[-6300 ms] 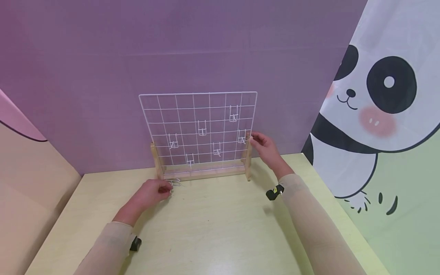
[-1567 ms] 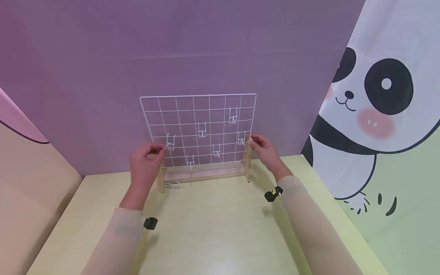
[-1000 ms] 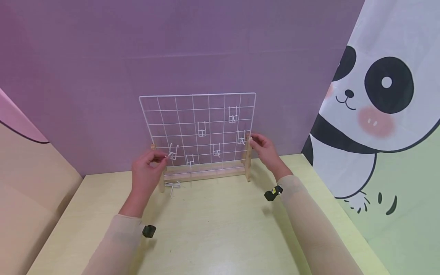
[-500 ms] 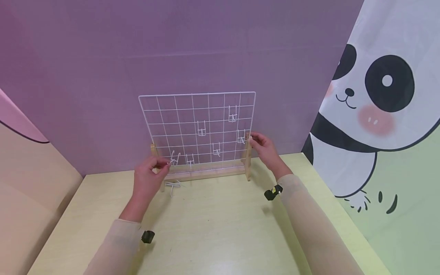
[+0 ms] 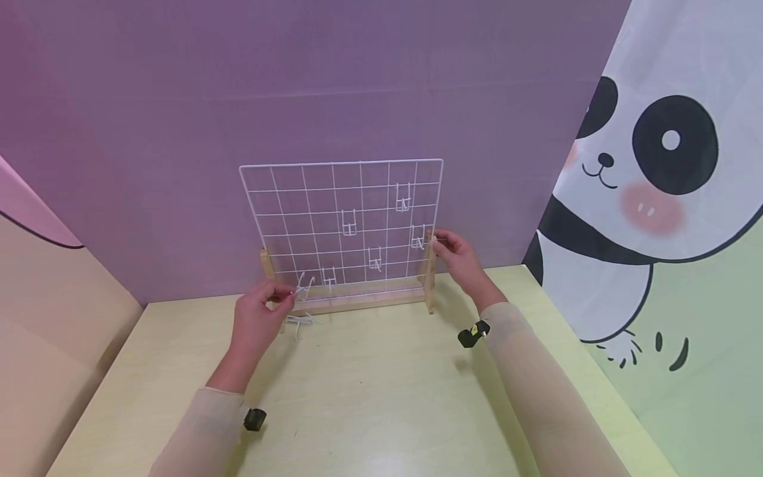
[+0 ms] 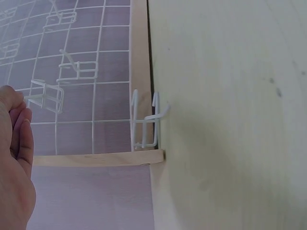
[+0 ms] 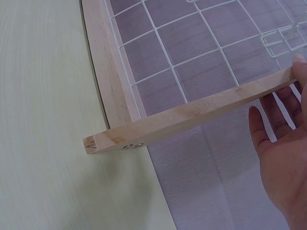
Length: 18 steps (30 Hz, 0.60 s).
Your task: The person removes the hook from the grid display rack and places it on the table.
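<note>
My left hand (image 5: 259,317) pinches the prong of a white wire hook (image 5: 306,287) in front of the lower left of a white wire grid panel (image 5: 342,162). In the left wrist view that hook (image 6: 52,98) tilts outward at the fingertips and overlaps the mesh. Another white hook (image 5: 300,320) lies at the foot of the wooden stand, near the left post. My right hand (image 5: 461,258) grips the top of the right wooden post (image 5: 430,278); in the right wrist view the thumb is on the post (image 7: 192,112) and the fingers are behind it.
Several white hooks, such as the upper right one (image 5: 403,199) and the lower one (image 5: 329,278), hang on the grid. The stand's wooden base bar (image 5: 357,303) runs along the back of the pale table (image 5: 381,397). A purple backdrop (image 5: 334,79) rises close behind.
The left hand rose from beside the table hook to the hook hanging at the grid's left, then brought that hook down and slightly right. The right hand stays on the post.
</note>
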Each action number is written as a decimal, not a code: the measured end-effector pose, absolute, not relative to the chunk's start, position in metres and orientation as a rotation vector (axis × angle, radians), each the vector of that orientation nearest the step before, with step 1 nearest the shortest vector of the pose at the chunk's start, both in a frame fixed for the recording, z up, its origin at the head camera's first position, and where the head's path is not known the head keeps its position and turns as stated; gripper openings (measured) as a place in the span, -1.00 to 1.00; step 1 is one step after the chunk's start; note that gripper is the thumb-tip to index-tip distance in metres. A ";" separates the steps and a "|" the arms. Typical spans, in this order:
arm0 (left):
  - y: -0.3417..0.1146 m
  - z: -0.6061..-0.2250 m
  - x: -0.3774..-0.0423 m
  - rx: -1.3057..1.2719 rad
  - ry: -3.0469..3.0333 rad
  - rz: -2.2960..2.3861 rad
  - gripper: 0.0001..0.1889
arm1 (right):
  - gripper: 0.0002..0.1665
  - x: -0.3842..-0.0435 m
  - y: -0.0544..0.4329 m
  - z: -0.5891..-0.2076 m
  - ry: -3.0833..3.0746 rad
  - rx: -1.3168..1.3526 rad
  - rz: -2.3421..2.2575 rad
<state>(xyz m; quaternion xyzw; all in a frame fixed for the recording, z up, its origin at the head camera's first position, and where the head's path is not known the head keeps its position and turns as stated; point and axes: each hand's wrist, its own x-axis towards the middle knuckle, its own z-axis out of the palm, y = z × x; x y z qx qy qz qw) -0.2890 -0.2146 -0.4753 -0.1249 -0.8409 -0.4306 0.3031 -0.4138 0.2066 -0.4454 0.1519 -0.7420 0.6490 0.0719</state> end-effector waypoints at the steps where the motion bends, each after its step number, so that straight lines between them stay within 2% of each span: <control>1: -0.215 -0.476 -0.289 -0.332 -2.232 -1.138 -0.86 | -0.57 -0.414 0.207 -0.445 -2.232 0.455 1.947; 18: -0.213 -0.499 -0.294 -0.366 -2.282 -1.135 -0.84 | -0.57 -0.410 0.207 -0.442 -2.236 0.439 1.942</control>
